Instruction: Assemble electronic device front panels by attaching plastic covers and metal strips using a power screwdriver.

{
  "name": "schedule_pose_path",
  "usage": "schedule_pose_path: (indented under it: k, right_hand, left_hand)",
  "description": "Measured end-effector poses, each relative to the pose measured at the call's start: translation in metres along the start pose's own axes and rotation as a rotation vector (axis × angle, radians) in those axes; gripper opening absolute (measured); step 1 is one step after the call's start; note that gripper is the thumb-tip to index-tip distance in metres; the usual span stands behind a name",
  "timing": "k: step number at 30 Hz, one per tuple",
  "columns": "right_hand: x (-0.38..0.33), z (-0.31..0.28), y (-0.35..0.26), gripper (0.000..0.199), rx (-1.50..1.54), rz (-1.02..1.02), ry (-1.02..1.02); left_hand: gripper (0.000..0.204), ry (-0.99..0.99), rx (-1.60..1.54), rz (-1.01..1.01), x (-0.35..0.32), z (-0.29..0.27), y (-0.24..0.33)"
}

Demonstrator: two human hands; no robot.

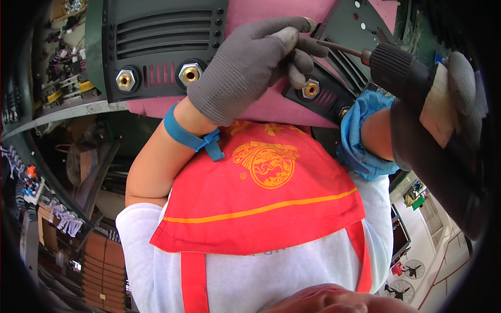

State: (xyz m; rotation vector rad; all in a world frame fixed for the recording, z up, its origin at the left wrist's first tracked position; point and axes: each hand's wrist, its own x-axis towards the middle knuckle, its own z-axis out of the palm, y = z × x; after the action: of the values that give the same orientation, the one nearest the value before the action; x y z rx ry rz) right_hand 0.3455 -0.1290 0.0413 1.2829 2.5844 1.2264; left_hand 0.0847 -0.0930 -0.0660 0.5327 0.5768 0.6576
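My right hand, in a grey glove, is closed around a black power screwdriver. Its long thin bit points left toward my other hand. My left hand, gloved the same way, has its fingers curled and pinched together at the bit's tip; what lies between them is hidden. Beneath and beside the left hand is a dark slotted metal panel with brass fittings in hex nuts, such as one fitting by my wrist. A second slotted panel lies at an angle under the bit.
Both panels rest on a pink surface with a metal edge at the left. Racks with small parts stand further left. A stack of brown sheets is at lower left, and fans are at lower right.
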Motion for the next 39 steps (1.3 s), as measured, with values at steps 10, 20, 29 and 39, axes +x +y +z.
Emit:
schedule_pose_path:
  k: [10, 20, 29, 39]
  right_hand:
    - [0.016, 0.004, -0.006, 0.025, 0.241, 0.020, 0.058]
    - [0.022, 0.012, -0.006, 0.028, 0.508, 0.032, 0.120]
    - [0.036, 0.009, -0.018, 0.030, 0.754, 0.041, 0.176]
    - [0.009, 0.033, 0.003, 0.033, 1.009, 0.082, 0.194]
  left_hand:
    - [0.041, 0.145, 0.054, -0.090, 0.003, 0.006, 0.008]
    - [0.047, 0.059, -0.147, -0.107, 0.004, 0.009, 0.002]
    - [0.050, 0.020, -0.188, -0.094, 0.006, 0.014, -0.002]
    - [0.053, 0.275, 0.646, 0.073, 0.003, 0.020, -0.024]
